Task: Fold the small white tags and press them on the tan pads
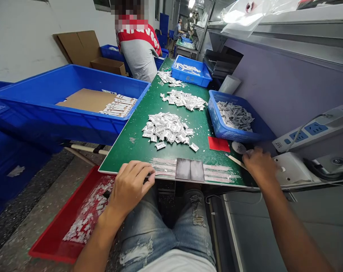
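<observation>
My left hand (133, 185) rests at the near edge of the green table (123, 151), fingers curled and thumb close to the index finger; whatever it may hold is hidden. Just right of it, a dark flat plate in two halves (190, 170) lies across pale strips (219, 172) on the tabletop. At the right, my right hand (258, 166) has its fingertips closed together on a small pale thing that I cannot make out. Beside those fingertips are a white round disc (238, 147) and a pen-like stick (236, 161). A red card (218, 143) lies beyond them.
Heaps of small white plastic pieces (168, 128) cover the table's middle. A blue basket (230, 134) of pieces and a power strip (310, 130) are at right. Left stand a large blue bin (83, 109) and, lower, a red tray (52, 241). Another person (139, 53) is at the far end.
</observation>
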A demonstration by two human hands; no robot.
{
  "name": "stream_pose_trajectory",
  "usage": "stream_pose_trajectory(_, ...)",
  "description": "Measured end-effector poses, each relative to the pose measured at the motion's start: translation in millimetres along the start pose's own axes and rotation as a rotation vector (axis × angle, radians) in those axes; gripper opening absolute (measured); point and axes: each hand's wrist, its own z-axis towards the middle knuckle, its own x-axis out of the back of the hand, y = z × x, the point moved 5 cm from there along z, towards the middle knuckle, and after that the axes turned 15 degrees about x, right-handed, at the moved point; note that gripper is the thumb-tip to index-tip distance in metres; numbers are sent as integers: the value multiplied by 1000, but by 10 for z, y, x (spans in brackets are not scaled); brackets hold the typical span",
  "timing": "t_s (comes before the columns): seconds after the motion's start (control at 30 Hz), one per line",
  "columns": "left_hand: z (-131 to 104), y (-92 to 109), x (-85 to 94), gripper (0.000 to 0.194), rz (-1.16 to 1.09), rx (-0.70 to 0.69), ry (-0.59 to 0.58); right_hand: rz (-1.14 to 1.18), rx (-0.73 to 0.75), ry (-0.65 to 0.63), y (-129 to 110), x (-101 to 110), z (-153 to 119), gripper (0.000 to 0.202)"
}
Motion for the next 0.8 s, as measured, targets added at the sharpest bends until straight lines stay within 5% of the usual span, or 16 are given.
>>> stream_pose_trajectory(0.17,-46,-38,-31,9,39,-104,2,218,56,355,-118,291,-165,48)
stream_pose_trajectory(0.27,-90,-83,-56,15,11,-124,-34,742,-43,465,-112,359,-271,46)
stream_pose_trajectory(0.37,-94,-130,-89,16,-26,-103,-82,1474,-161,424,-187,305,-376,46)
stream_pose_trajectory(0.47,-65,-162,-111,12,-49,-85,-125,1942,-265,350,-336,281,-515,38)
stream_pose_trajectory(0.63,-14,-239,-102,15,12,-67,-122,2249,-414,233,-651,289,-783,36)
stream_pose_trajectory(0.8,-69,-168,-13,20,165,-23,-72,2375,-225,116,-1042,383,-1018,42)
